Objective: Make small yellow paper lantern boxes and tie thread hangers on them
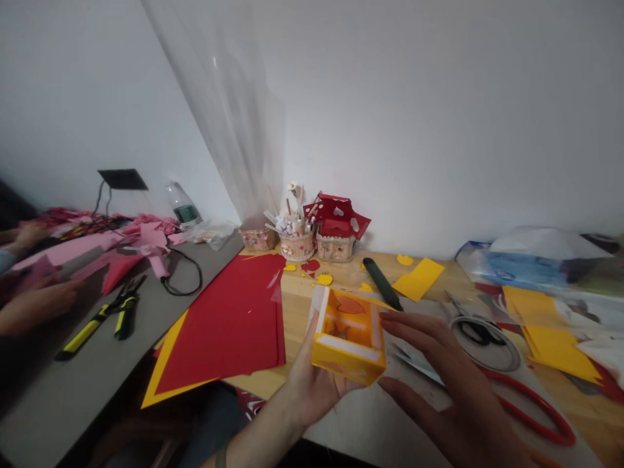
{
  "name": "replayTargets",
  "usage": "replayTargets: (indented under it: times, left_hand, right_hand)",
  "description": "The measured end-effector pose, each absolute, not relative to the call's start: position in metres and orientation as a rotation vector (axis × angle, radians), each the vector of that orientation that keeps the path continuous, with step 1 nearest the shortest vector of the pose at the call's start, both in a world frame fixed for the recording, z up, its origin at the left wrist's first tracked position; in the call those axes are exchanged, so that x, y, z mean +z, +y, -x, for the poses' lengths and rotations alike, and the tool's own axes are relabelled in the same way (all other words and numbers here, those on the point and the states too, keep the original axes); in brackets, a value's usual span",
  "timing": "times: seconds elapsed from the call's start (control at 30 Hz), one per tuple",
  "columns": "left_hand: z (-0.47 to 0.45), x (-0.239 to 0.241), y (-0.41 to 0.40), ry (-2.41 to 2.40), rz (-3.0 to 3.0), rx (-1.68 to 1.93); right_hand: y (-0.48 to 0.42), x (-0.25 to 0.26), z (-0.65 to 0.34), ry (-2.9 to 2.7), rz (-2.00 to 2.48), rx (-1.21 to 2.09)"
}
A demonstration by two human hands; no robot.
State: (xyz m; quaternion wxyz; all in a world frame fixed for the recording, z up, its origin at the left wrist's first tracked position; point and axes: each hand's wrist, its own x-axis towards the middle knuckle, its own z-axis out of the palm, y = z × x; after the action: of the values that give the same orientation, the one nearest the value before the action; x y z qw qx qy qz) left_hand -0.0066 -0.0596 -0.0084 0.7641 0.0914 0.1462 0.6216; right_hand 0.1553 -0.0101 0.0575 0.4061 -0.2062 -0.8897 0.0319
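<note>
My left hand grips a small open box of orange-yellow foam sheet with white inner edges and a red shape inside. It holds the box from below and from the left side, thumb up along the wall. To the right of the box is my right hand, fingers spread and stretched out, the fingertips close to the box's right wall. Whether they touch it I cannot tell. Both hands hover above the wooden table.
A red sheet over a yellow one lies left of the box. Behind stand small craft houses and pots, a dark utility knife, scissors, yellow scraps. Pliers and another person's hands are far left.
</note>
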Motion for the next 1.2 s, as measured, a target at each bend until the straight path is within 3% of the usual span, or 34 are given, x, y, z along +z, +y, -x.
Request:
replayTargets:
  times: [0.33, 0.53, 0.73, 0.9, 1.03, 1.2]
  left_hand:
    - [0.007, -0.015, -0.058, 0.311, -0.209, 1.269]
    - [0.005, -0.013, -0.056, 0.335, -0.146, 1.236]
    - [0.003, 0.004, -0.062, 0.417, -0.025, 1.216]
    - [0.0, 0.023, -0.066, 0.47, 0.095, 1.341]
    - [-0.005, 0.029, -0.07, 0.375, 0.093, 1.423]
    - [-0.015, 0.02, -0.076, 0.179, -0.016, 1.291]
  right_hand:
    - [-0.017, 0.061, -0.158, -2.281, 0.4, 0.152]
    - [-0.011, 0.06, -0.158, -2.194, 0.525, 0.354]
    - [-0.009, 0.054, -0.162, -2.115, 0.71, 0.478]
    - [-0.01, 0.045, -0.162, -2.128, 0.716, 0.392]
    - [-0.011, 0.037, -0.155, -2.207, 0.592, 0.338]
    - [-0.007, 0.039, -0.153, -2.279, 0.623, 0.506]
